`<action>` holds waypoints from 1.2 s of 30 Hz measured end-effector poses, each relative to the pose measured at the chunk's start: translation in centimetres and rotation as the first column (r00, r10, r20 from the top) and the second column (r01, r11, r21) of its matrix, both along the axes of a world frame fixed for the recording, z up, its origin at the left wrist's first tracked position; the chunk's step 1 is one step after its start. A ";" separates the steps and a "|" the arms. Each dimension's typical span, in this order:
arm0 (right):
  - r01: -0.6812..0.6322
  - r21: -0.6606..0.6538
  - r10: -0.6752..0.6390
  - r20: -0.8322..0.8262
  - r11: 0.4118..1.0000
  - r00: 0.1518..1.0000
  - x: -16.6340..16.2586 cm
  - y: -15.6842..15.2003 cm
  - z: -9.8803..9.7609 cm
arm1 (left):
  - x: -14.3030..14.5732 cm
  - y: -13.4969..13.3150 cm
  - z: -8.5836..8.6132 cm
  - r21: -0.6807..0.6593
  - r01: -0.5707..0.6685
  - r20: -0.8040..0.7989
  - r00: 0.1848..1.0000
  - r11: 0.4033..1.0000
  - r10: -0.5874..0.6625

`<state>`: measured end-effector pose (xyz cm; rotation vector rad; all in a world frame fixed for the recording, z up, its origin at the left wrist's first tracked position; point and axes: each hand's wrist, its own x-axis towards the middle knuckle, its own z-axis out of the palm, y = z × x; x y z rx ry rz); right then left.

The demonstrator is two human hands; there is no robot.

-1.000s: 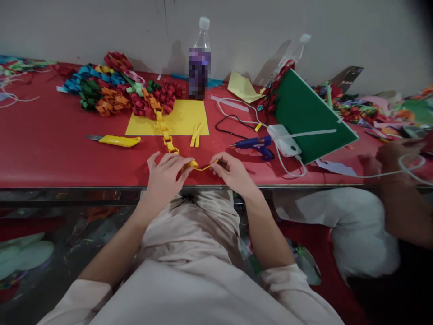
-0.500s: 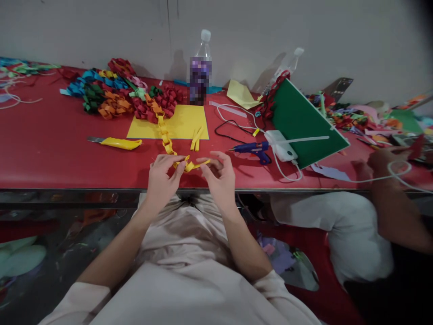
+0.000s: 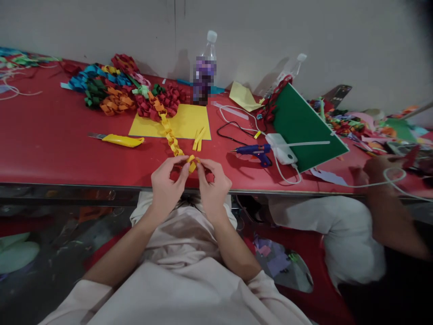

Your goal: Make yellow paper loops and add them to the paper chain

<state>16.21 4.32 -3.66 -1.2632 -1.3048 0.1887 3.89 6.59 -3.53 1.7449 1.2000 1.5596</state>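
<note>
My left hand (image 3: 166, 183) and my right hand (image 3: 212, 183) meet at the near edge of the red table (image 3: 50, 140). Both pinch a yellow paper strip (image 3: 191, 163) curled into a loop at the end of a paper chain (image 3: 169, 133). The chain runs away from me across a yellow paper sheet (image 3: 187, 119) to a heap of coloured paper chains (image 3: 118, 88). Two loose yellow strips (image 3: 198, 138) lie just beyond my hands.
A yellow utility knife (image 3: 118, 140) lies to the left. A blue glue gun (image 3: 253, 150), a white power adapter (image 3: 281, 148) with cables and a green board (image 3: 302, 122) are to the right. A bottle (image 3: 205, 67) stands by the wall. Another person's hand (image 3: 377, 167) holds a cable at right.
My hands have come together; the yellow strip, stretched flat between them a second ago, is now bent into a loop. The view shifted slightly.
</note>
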 end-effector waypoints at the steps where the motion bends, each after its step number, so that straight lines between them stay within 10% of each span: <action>1: -0.021 0.031 0.021 0.017 0.999 1.000 0.0 0.0 0.1 | -0.1 0.0 0.1 0.002 -0.002 0.006 1.000 1.000 0.002; 18: -0.203 -0.013 0.202 -0.005 0.979 0.979 1.0 -0.8 1.2 | -0.2 0.6 -0.3 -0.155 0.114 0.227 0.971 0.981 -0.077; 26: 0.478 -0.011 -0.456 0.279 0.878 0.845 14.0 -2.0 -0.1 | -2.8 1.8 0.4 -0.159 0.092 0.359 0.933 0.983 -0.029; 31: 0.427 -0.262 -0.183 0.627 0.866 0.757 20.7 1.2 -0.1 | -3.8 2.7 -0.3 -0.138 0.177 0.517 0.852 0.975 -0.082; 36: 0.231 -0.501 0.109 0.560 0.834 0.821 22.5 3.6 0.9 | -3.9 2.4 -0.5 -0.146 0.233 0.533 0.837 0.962 -0.122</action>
